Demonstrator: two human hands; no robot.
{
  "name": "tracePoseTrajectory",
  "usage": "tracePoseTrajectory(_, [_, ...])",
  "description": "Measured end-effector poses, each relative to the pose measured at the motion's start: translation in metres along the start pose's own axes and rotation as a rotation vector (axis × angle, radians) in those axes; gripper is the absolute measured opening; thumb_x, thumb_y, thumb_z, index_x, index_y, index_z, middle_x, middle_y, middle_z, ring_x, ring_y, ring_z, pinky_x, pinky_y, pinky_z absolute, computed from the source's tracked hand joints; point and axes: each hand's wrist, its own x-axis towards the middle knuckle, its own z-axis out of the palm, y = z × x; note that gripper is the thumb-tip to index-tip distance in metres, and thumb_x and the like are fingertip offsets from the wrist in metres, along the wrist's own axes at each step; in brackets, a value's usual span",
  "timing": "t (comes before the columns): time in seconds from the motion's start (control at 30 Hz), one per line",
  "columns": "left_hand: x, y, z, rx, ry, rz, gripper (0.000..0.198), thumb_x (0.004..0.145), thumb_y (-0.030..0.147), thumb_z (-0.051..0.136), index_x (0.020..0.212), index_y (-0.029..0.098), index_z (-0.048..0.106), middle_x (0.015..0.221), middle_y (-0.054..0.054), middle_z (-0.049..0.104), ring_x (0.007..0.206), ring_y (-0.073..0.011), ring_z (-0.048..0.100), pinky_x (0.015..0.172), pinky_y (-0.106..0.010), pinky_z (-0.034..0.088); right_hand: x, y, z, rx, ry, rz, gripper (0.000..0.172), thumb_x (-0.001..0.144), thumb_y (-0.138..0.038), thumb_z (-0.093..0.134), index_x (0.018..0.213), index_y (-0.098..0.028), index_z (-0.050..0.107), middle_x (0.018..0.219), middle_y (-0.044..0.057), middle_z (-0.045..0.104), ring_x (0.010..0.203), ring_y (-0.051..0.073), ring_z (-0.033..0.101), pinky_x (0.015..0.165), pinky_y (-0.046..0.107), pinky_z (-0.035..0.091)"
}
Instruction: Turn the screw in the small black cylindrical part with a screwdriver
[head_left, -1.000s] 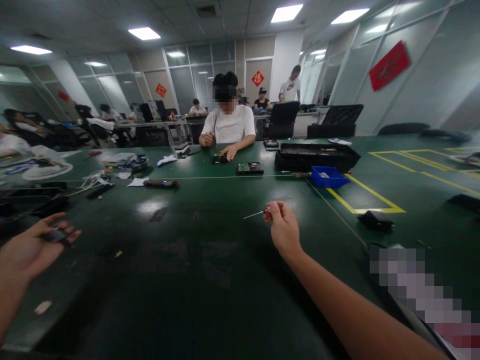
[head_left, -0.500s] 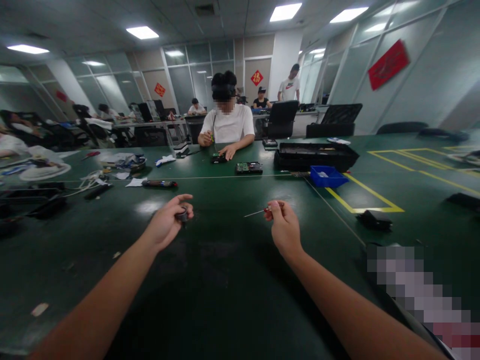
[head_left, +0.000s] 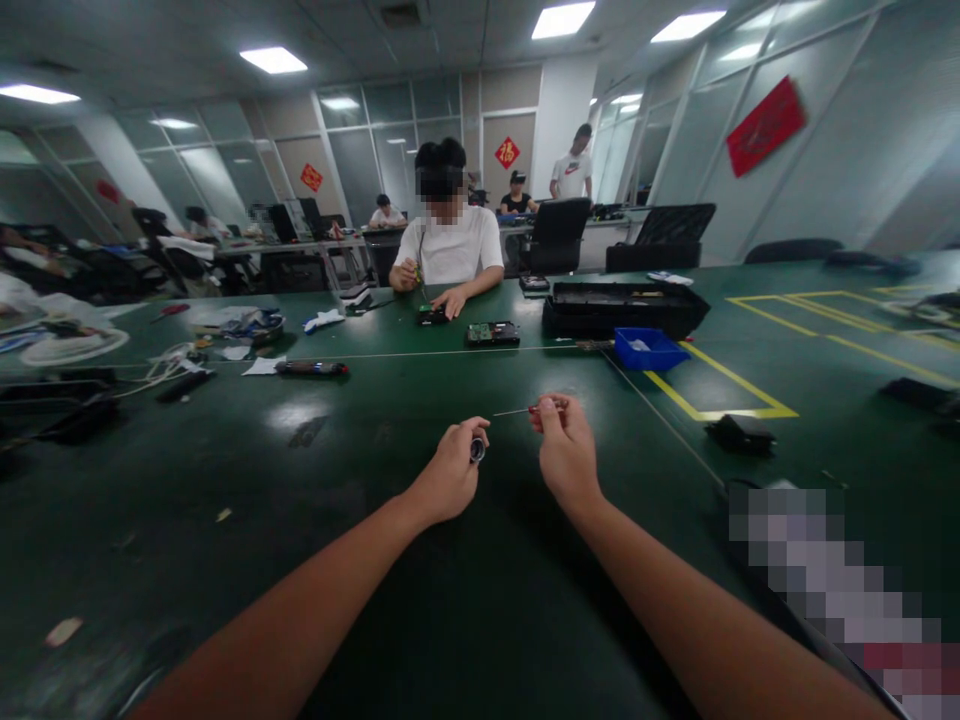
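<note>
The small, dark, cylindrical part [head_left: 478,451] is gripped in your left hand's [head_left: 448,470] curled fingers, left of the blue plastic bin [head_left: 651,360] and nearer you; your right hand [head_left: 568,450] pinches a thin, red-handled metal tool [head_left: 514,412]. Behind the bin: a long black box [head_left: 589,320].

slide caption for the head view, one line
At a green table, the left hand holds a round part, the right hand a screwdriver.
</note>
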Motion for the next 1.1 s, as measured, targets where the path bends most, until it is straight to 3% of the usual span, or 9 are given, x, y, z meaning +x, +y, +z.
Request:
tracePoseTrajectory(0.1, [0.001,-0.014,-0.009,0.031,0.0,-0.033,0.046,0.085,0.002,0.048,0.128,0.019,0.05,0.119,-0.012,0.057,0.114,-0.0232,0.055,0.108,-0.044,0.041,-0.001,-0.002,-0.001,-0.016,0.008,-0.011,0.031,0.096,-0.051,0.05,0.101,-0.022,0.061,0.092,0.006,0.069,0.084,0.022,0.065,0.078,0.038,0.048])
tracePoseTrajectory(0.23, [0.007,-0.018,-0.02,0.094,0.042,-0.049,0.031,0.087,0.007,0.056,0.114,0.02,0.062,0.124,-0.01,0.06,0.121,-0.0259,0.053,0.111,-0.047,0.039,-0.005,-0.012,-0.004,-0.055,-0.039,-0.042,0.032,0.096,-0.052,0.052,0.094,-0.022,0.063,0.083,0.004,0.069,0.075,0.02,0.064,0.072,0.036,0.048])
tracePoseTrajectory(0.4, [0.007,-0.016,-0.02,0.113,0.072,-0.017,0.037,0.088,0.01,0.061,0.123,0.022,0.062,0.128,-0.009,0.061,0.124,-0.0251,0.053,0.112,-0.047,0.038,-0.01,-0.021,-0.005,-0.045,-0.125,-0.105,0.031,0.096,-0.05,0.054,0.093,-0.021,0.065,0.082,0.005,0.07,0.073,0.02,0.066,0.07,0.035,0.051])
tracePoseTrajectory(0.7, [0.005,-0.009,-0.021,0.113,0.101,-0.023,0.033,0.089,0.016,0.065,0.122,0.023,0.064,0.126,-0.006,0.065,0.121,-0.0234,0.056,0.11,-0.043,0.041,-0.011,-0.01,0.001,-0.025,-0.186,-0.127,0.03,0.095,-0.048,0.056,0.098,-0.02,0.065,0.083,0.006,0.074,0.076,0.021,0.071,0.073,0.035,0.054])
tracePoseTrajectory(0.87, [0.005,-0.011,-0.021,0.102,0.104,-0.031,0.034,0.091,0.019,0.065,0.125,0.024,0.062,0.128,-0.004,0.065,0.121,-0.0222,0.057,0.109,-0.042,0.042,-0.012,-0.018,-0.002,-0.145,-0.198,-0.175,0.03,0.096,-0.048,0.056,0.095,-0.02,0.067,0.08,0.005,0.074,0.073,0.02,0.07,0.069,0.032,0.052])
tracePoseTrajectory(1.03, [0.004,-0.015,-0.022,0.115,0.115,-0.004,0.034,0.091,0.025,0.067,0.125,0.025,0.062,0.127,-0.004,0.065,0.121,-0.0225,0.057,0.108,-0.042,0.042,-0.014,-0.025,-0.005,-0.382,-0.162,-0.256,0.039,0.091,-0.055,0.062,0.07,-0.022,0.062,0.06,0.0,0.065,0.053,0.016,0.058,0.055,0.029,0.042])
tracePoseTrajectory(1.1, [0.004,-0.015,-0.022,0.127,0.116,0.002,0.034,0.091,0.025,0.067,0.125,0.025,0.063,0.127,-0.005,0.065,0.12,-0.0229,0.057,0.108,-0.042,0.043,-0.014,-0.025,-0.004,-0.381,-0.189,-0.291,0.033,0.093,-0.05,0.06,0.077,-0.021,0.064,0.065,0.001,0.068,0.057,0.017,0.061,0.058,0.03,0.044])
